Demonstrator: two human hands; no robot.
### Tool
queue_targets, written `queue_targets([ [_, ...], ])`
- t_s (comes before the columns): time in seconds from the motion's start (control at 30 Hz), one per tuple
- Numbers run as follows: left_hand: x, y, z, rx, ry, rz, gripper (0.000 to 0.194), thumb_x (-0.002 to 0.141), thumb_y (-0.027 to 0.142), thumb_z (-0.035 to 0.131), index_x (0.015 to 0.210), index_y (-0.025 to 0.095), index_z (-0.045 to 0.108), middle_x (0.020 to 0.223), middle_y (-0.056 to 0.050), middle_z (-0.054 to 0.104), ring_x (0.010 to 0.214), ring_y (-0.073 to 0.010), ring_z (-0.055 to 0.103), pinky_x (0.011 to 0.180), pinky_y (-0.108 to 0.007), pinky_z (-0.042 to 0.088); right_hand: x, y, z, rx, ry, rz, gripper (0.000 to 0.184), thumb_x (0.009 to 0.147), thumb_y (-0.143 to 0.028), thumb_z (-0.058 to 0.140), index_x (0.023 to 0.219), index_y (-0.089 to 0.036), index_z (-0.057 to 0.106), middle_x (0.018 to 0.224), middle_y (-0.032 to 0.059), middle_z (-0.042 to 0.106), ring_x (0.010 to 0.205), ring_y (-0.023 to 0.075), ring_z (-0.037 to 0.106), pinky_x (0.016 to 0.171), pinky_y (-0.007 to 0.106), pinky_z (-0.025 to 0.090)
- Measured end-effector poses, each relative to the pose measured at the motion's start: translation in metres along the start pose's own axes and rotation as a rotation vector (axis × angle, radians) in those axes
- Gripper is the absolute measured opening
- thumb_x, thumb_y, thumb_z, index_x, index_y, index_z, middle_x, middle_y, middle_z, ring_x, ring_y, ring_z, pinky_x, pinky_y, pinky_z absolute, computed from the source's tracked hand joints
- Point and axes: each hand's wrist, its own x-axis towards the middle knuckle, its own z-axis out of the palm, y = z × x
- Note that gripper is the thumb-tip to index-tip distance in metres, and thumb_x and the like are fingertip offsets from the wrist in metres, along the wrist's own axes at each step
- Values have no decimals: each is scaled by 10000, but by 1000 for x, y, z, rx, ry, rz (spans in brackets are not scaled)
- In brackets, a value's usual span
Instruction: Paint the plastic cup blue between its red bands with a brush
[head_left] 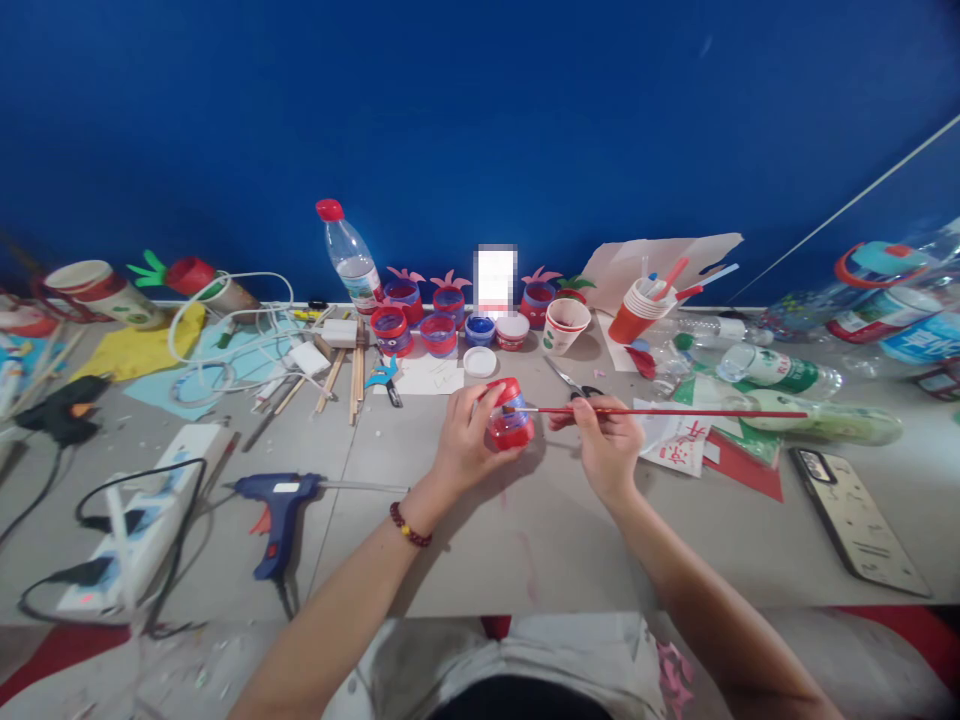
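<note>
My left hand is wrapped round a small clear plastic cup with red-painted bands at its two ends and blue between them. The cup lies tilted on its side just over the table. Between the fingers of my right hand is a long, thin red paintbrush. Its tip meets the cup's painted wall, and its handle points far to the right. Behind the cup stand a paint jar with blue paint, another jar with a whitish top and a round white lid.
Painted cups line the blue wall. Scissors and a paper cup lie beyond my right hand. A blue glue gun and power strip are left; plastic bottles and a phone are right.
</note>
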Motion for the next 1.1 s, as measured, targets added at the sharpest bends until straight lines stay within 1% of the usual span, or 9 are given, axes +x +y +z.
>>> queue_targets([
  [0.1,-2,0,1,4,-9,5,816,722,454,779,1400,203,400,1194,-138,561,1074,-284,566,956,-446,467,-1,-3,3,-42,6,-11,273,822,-447,702,745,-206,601,595,1,718,504,170,691,552,301,599],
  [0.23,-3,1,1,5,-26,-40,816,703,452,787,1390,213,418,1194,-132,557,1082,-290,563,961,-455,464,0,-5,4,-78,57,-36,305,815,-487,693,726,-215,586,592,0,714,497,173,685,547,310,600],
  [0.33,-2,2,-1,2,-30,-71,824,681,429,809,1381,218,431,1200,-126,549,1090,-291,555,960,-455,470,4,-6,3,-88,83,-51,309,824,-483,683,717,-214,577,587,-2,713,496,172,686,542,307,597],
  [0.53,0,3,-4,-6,7,-65,808,673,409,819,1364,208,452,1194,-121,540,1091,-281,548,956,-439,472,8,-3,-2,-49,168,-72,293,840,-448,682,730,-194,589,567,-4,705,460,159,667,507,282,568],
  [0.6,0,3,-3,-2,-4,-60,811,681,414,811,1375,216,442,1195,-122,547,1092,-285,549,956,-445,469,6,0,-3,-12,140,-53,265,846,-415,687,743,-192,587,579,-4,709,472,160,671,513,284,568],
  [0.67,0,3,-2,2,-17,-43,819,688,430,801,1386,221,427,1189,-123,556,1082,-287,557,951,-448,469,2,2,-2,3,75,-18,253,843,-400,695,748,-194,582,584,-3,712,489,166,679,526,289,573],
  [0.8,-1,3,0,-1,-10,5,812,707,444,786,1389,203,415,1184,-132,563,1064,-283,570,945,-437,472,-4,0,3,-47,1,-8,276,827,-442,699,742,-201,595,591,7,716,504,170,686,553,299,590],
  [0.93,-2,1,1,4,-7,0,798,710,445,785,1376,192,427,1187,-139,563,1064,-285,570,944,-439,472,-4,-5,6,-105,28,-40,314,823,-495,684,728,-210,594,591,12,712,512,174,686,552,304,594],
  [1.1,-2,1,-1,31,-24,-15,809,706,445,786,1385,207,418,1183,-133,567,1067,-288,573,949,-447,472,2,-5,3,-106,78,-54,298,830,-469,686,729,-207,588,588,-2,709,503,171,688,545,299,591],
])
